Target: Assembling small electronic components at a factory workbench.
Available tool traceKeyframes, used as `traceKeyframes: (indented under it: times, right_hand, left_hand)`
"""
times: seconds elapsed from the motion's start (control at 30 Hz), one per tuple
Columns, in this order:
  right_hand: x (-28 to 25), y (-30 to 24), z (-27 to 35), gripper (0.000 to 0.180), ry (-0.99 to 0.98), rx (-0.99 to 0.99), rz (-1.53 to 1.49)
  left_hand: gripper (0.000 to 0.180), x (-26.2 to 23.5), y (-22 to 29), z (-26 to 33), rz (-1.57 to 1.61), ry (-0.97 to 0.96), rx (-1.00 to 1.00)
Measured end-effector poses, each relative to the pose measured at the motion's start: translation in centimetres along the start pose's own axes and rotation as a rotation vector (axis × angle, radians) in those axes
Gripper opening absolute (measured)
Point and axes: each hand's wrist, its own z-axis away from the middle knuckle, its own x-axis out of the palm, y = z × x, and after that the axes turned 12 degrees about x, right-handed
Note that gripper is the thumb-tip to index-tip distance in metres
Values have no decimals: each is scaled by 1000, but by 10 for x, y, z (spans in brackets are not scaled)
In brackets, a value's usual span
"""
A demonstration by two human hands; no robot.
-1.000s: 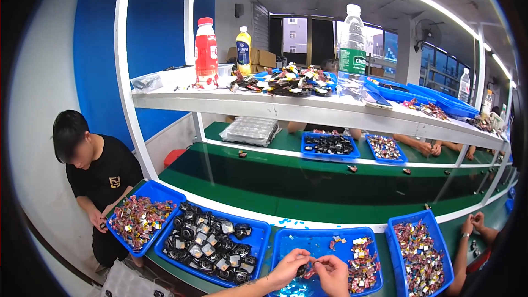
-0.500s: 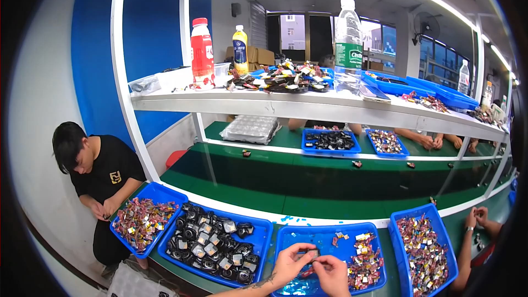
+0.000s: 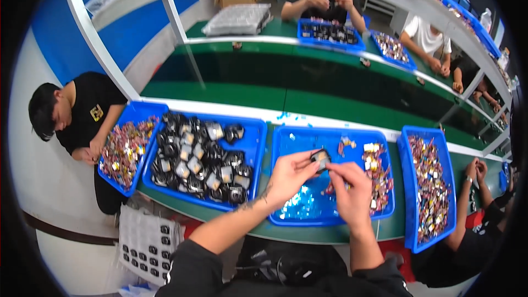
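Over the middle blue tray (image 3: 286, 218), my left hand (image 3: 294, 179) grips a small black device (image 3: 320, 159) with a grey square face between thumb and fingers. My right hand (image 3: 352, 190) is closed in a pinch at the device's right edge; what its fingertips hold, if anything, is too small to make out. Small parts with reddish strips and silver-yellow squares (image 3: 377, 173) are piled along this tray's right side. Shiny blue film bits (image 3: 302, 206) lie on its bottom. In the tray to the left are many similar black devices (image 3: 190, 157).
At far left, another blue tray (image 3: 129, 184) holds reddish parts; a long one (image 3: 407, 187) stands at right. A white shelf frame (image 3: 269, 114) edges the green table. Co-workers sit at left (image 3: 93, 110), right and across. A clear plastic tray (image 3: 143, 242) with black pieces sits low left.
My view has tilted downward, so the bottles on the upper shelf are out of sight and my forearms show. The device in my left hand now shows its grey face.
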Motion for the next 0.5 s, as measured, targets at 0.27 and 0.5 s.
traceKeyframes:
  times: [0.27,0.5]
  right_hand:
    - [0,-3,2,9,-25,64,55]
    - [1,-4,0,8,-12,106,8]
  left_hand:
    - [41,3,-6,13,23,-128,83]
    - [41,5,-5,15,-31,-153,92]
